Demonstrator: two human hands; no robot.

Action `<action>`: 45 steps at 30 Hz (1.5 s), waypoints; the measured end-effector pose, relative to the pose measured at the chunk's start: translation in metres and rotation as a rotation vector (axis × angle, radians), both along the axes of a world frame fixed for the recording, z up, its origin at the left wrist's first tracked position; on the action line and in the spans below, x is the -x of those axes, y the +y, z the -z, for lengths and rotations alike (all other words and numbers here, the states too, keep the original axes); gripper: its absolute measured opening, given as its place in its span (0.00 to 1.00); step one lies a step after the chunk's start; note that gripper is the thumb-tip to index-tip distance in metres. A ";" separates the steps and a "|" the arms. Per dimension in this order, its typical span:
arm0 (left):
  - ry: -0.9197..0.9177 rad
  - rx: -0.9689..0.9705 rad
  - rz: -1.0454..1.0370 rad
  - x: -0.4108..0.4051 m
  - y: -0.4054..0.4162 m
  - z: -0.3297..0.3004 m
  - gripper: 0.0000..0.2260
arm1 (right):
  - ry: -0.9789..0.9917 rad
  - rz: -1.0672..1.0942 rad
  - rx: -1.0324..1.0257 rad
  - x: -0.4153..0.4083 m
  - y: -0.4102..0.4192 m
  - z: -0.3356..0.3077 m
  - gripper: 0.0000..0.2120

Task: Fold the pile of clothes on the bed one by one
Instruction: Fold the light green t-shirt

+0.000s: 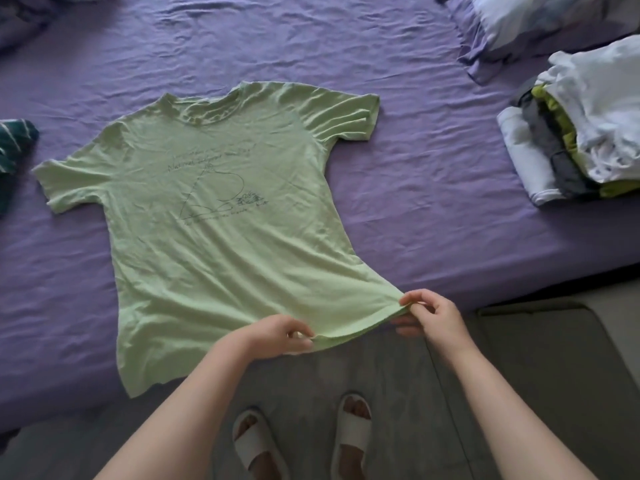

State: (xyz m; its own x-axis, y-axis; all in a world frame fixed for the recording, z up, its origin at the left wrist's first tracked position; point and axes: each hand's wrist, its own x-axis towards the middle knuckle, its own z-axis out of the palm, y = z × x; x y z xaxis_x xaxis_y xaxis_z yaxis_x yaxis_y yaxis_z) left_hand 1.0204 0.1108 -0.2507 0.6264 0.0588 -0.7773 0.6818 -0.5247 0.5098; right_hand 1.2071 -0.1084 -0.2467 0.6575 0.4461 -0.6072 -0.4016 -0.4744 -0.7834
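Observation:
A light green T-shirt [214, 216] with a dark line print lies face up on the purple bed [433, 188], collar toward the far side and both sleeves spread. Its hem hangs slightly past the bed's near edge. My left hand [280, 336] pinches the hem near its middle. My right hand [433, 315] pinches the hem's right corner and lifts it a little off the sheet. A stack of folded clothes [557, 161] in white, grey and yellow-green sits at the right, with a loose white garment [602, 109] on top.
A pillow [533, 22] lies at the far right corner. A dark green striped garment [14, 147] shows at the left edge, and dark fabric [24, 15] at the far left. My feet in white sandals [301, 441] stand on the grey floor below.

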 end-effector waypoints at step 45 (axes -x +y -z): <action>-0.234 -0.568 0.405 -0.244 0.172 0.066 0.34 | -0.263 0.029 0.000 -0.142 0.309 0.043 0.26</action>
State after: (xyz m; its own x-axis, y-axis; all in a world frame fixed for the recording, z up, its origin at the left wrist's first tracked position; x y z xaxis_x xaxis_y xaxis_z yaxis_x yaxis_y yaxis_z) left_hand 1.2642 0.2827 -0.3164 0.8303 0.1416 -0.5390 0.2852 -0.9389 0.1927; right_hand 1.3495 0.2006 -0.2900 0.8050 0.4251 -0.4138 -0.1975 -0.4657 -0.8626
